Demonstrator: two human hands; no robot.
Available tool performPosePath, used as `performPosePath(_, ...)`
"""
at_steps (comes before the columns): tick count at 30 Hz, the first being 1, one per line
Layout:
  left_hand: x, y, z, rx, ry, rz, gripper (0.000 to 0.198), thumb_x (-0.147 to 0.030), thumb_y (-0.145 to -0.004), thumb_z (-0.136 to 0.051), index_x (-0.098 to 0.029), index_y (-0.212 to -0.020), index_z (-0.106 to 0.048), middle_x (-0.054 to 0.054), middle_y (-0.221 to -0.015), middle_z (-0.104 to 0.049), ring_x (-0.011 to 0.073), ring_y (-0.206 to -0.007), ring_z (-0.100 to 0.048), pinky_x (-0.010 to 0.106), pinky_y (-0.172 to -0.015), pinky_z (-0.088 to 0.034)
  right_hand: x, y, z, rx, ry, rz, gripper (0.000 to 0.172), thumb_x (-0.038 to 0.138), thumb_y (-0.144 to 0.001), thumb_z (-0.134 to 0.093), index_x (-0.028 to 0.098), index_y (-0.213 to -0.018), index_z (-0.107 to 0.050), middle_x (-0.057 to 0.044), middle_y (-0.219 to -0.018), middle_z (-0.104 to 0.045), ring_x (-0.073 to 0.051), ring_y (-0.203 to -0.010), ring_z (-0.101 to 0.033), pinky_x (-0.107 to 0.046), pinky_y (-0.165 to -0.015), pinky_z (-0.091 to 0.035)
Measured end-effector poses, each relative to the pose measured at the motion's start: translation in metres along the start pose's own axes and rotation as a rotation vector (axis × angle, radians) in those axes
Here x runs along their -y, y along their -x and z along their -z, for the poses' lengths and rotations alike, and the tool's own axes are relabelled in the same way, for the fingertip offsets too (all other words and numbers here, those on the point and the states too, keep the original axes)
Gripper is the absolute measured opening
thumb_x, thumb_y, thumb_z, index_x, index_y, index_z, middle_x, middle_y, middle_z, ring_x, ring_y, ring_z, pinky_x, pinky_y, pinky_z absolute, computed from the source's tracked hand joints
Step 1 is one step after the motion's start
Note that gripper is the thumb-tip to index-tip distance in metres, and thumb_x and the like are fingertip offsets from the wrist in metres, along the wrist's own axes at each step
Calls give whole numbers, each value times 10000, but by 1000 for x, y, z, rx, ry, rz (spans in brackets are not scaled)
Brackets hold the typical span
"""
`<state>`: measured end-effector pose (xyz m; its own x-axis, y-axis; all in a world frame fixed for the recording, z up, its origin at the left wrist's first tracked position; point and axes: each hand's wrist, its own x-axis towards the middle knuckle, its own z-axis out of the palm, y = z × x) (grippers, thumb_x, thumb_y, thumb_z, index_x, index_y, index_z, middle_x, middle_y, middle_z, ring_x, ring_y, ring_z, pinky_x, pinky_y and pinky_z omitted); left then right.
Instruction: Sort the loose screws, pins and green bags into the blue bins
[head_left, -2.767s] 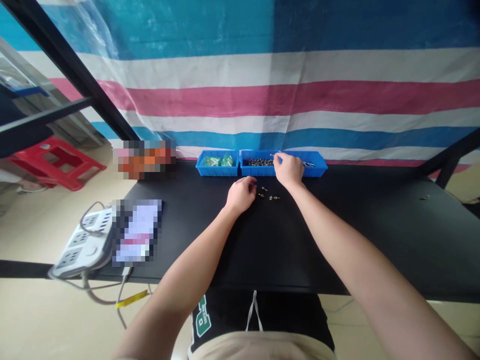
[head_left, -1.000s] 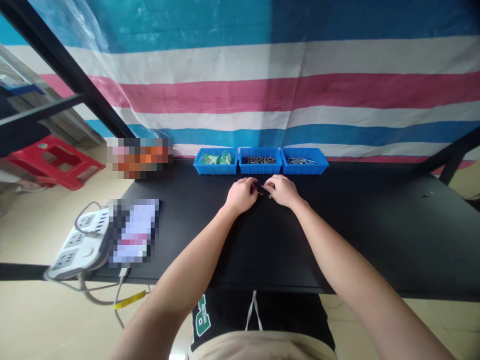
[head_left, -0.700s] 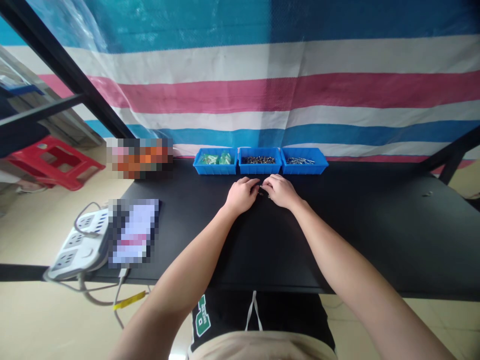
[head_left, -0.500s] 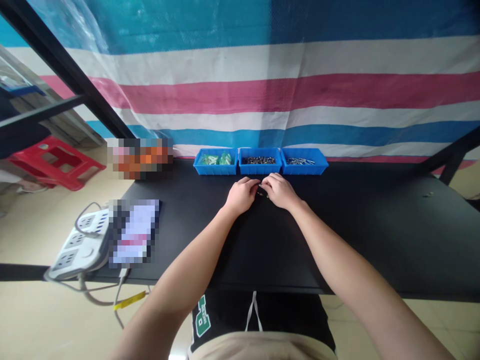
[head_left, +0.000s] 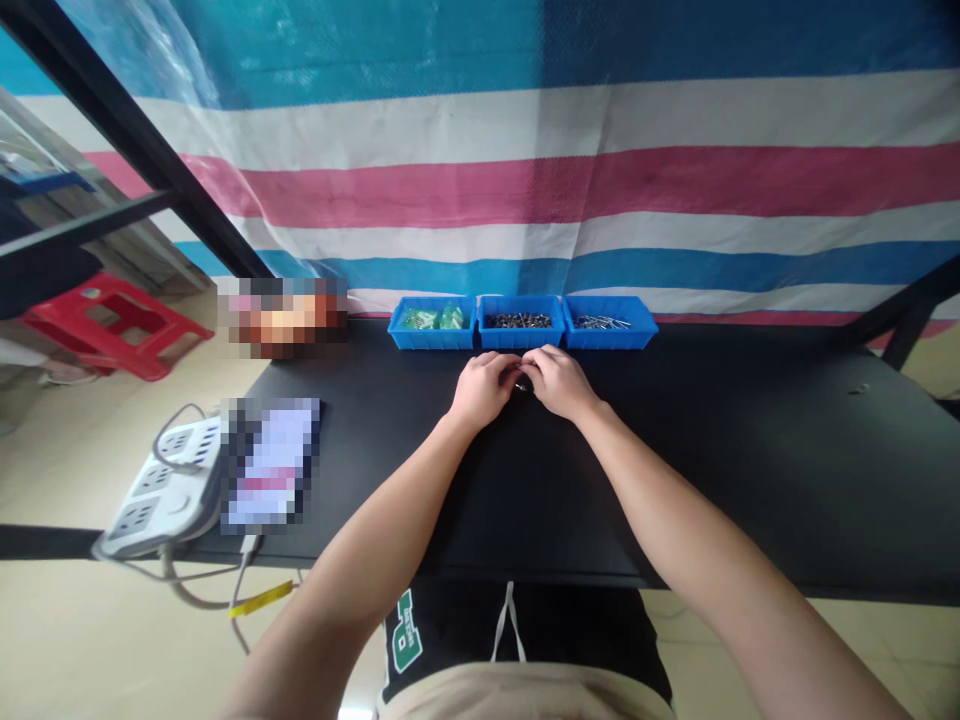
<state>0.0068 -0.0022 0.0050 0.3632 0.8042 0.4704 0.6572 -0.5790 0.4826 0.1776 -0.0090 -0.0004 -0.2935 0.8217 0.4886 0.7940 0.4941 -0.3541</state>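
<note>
My left hand [head_left: 484, 388] and my right hand [head_left: 559, 382] meet over the black table, just in front of the middle bin. Both are closed, thumbs and fingers pinched together with the fingertips nearly touching. Between them is something tiny, too small and too covered to name. A small shiny metal piece [head_left: 522, 385] shows just below the fingertips; whether it lies on the table or is held, I cannot tell. Behind the hands, three blue bins stand in a row: a left bin [head_left: 433, 341] with green-and-white pieces, a middle bin [head_left: 520, 340] with small brownish metal parts, a right bin [head_left: 611, 340] with silvery pins or screws.
On the table's [head_left: 750, 440] left side lie a blurred-out flat item [head_left: 270, 460] and a white power strip [head_left: 161, 490] with cables. A blurred orange object [head_left: 289, 320] sits at the back left corner. Tiny bits [head_left: 859, 389] lie far right. A red stool [head_left: 120, 320] stands beyond.
My right fingertips have drawn slightly closer to the left ones. Of two shiny spots below the hands, only one shows now. The bins have not moved.
</note>
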Motion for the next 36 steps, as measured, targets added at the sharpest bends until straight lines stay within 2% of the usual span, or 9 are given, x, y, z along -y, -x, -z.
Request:
performPosePath(5,3,0,0,-60,7,26,128,-210,-898,-596,-194,-989,-685,56,-938,-712,181,-871,-657,295,-819,-519,6,1,1,-44,-55,51,277,274,-981,-407,200,-1002,-673,-107,-951,-693,-223,-914,-631,-337,-846,-506)
performPosePath(10,4,0,-1,-116,49,73,100,-235,-893,-615,-187,-964,-667,55,-935,-710,173,-854,-659,289,-810,-525,11,2,4,-83,-147,138,299,244,-933,-454,215,-1152,-656,-92,-1107,-710,-240,-1055,-617,-407,-952,-515)
performPosePath(15,4,-1,-1,-130,57,99,92,-219,-882,-621,-184,-959,-656,56,-926,-704,173,-848,-658,293,-807,-527,10,3,5,-101,-177,204,385,243,-867,-528,198,-1232,-643,-89,-1206,-690,-248,-1127,-601,-434,-996,-512)
performPosePath(20,6,-1,-3,-133,83,82,99,-206,-873,-624,-177,-966,-643,60,-925,-696,175,-844,-658,295,-788,-531,6,3,3,-110,-153,213,418,254,-855,-532,193,-1251,-651,-85,-1213,-698,-260,-1134,-608,-458,-1003,-510)
performPosePath(24,7,-1,-4,-133,83,98,217,-228,-850,-656,-176,-1058,-617,62,-942,-693,186,-854,-657,310,-777,-539,1,1,3,-106,-7,151,515,288,-864,-524,174,-1365,-567,-89,-1343,-624,-292,-1277,-516,-493,-1058,-451)
performPosePath(27,7,-1,-4,-124,77,100,239,-209,-839,-647,-177,-1074,-608,60,-945,-690,188,-846,-656,315,-766,-544,0,-1,4,-67,136,36,644,344,-882,-513,148,-1485,-403,-108,-1492,-477,-337,-1421,-338,-540,-1073,-397)
performPosePath(31,5,0,-4,-112,73,102,226,-200,-832,-632,-182,-1056,-614,58,-957,-687,184,-836,-654,312,-756,-546,0,-3,3,-22,261,-160,788,452,-904,-483,119,-1557,-195,-142,-1600,-272,-412,-1480,-123,-638,-1067,-313)
performPosePath(36,3,0,-3,-86,61,115,156,-213,-836,-620,-181,-987,-640,62,-958,-681,177,-815,-652,308,-744,-543,-1,-4,1,34,309,-261,783,496,-926,-418,121,-1563,-158,-153,-1615,-226,-437,-1476,-76,-668,-1069,-255)
